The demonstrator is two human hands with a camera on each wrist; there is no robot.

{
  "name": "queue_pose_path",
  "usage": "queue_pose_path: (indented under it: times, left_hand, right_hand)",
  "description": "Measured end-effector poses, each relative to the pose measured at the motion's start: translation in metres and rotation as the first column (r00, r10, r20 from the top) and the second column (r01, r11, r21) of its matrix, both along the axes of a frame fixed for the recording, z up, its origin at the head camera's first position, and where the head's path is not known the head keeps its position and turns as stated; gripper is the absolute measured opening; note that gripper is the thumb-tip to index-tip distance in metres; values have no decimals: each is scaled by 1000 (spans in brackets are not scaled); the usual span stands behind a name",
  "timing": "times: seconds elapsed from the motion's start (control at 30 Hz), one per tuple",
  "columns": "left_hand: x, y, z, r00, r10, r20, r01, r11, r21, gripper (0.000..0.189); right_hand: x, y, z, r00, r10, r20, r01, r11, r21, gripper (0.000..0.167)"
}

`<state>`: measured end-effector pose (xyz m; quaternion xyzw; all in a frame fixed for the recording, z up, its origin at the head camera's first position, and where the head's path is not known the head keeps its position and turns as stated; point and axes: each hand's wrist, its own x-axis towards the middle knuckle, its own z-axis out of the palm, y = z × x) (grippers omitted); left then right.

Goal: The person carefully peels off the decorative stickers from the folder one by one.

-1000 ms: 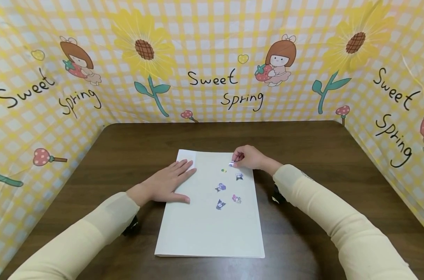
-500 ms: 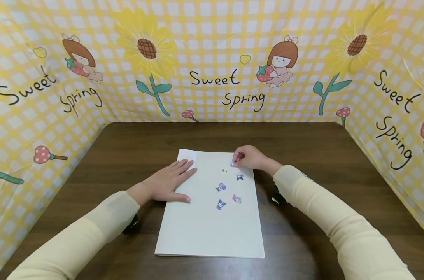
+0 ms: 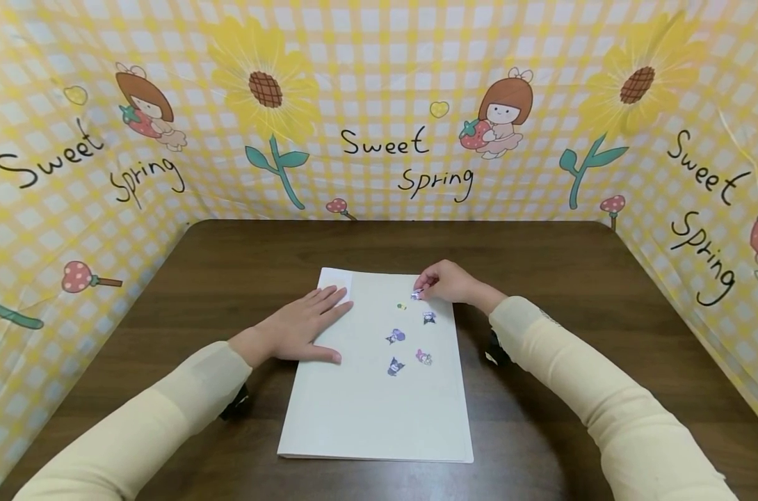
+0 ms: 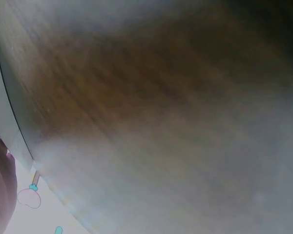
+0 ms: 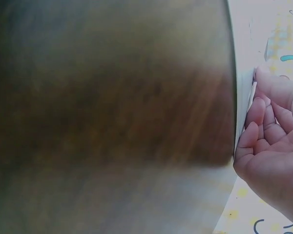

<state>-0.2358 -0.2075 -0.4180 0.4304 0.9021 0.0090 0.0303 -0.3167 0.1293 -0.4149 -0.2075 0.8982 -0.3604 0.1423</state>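
Note:
A white folder (image 3: pixel 366 424) lies on the brown table, its short side toward me. My left hand (image 3: pixel 304 323) rests flat on its upper left part, fingers spread, partly over a pale paper slip (image 3: pixel 336 280). At the upper right, my right hand (image 3: pixel 448 282) pinches a small purple-and-white cartoon sticker (image 3: pixel 416 296) at the folder's surface. In the right wrist view, the right hand (image 5: pixel 276 141) has thumb and index finger together and the other fingers curled, close against the folder. Only a sliver of the left hand (image 4: pixel 1 185) shows in the left wrist view.
Several stickers dot the folder's right half: a green-and-yellow one (image 3: pixel 402 306), a dark one (image 3: pixel 429 318), a purple one (image 3: pixel 396 336), a pink one (image 3: pixel 423 357) and a grey one (image 3: pixel 395 366). Yellow checked cloth (image 3: pixel 379 69) surrounds the table (image 3: pixel 229 243) on three sides.
The head view has shifted very slightly. Both hands stay where they were, and the right fingers keep to the same sticker.

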Motion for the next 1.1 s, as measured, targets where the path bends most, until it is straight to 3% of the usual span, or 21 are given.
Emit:
queue_pose_path:
  times: [0.47,0.8,1.1]
  left_hand:
    - [-2,0,-1,1000,-2,12,2,1000,-8,99]
    - [-1,1,0,1000,-2,3,2,1000,-10,99]
    - [-3,-1,-3,1000,11,11,-11,1000,-12,100]
  right_hand:
    - [0,5,2,1000,4,20,-3,999,-45,4]
    - [3,17,16,998,-47,48,52,991,-122,7]
    - [4,32,19,993,-93,69,104,980,-171,14]
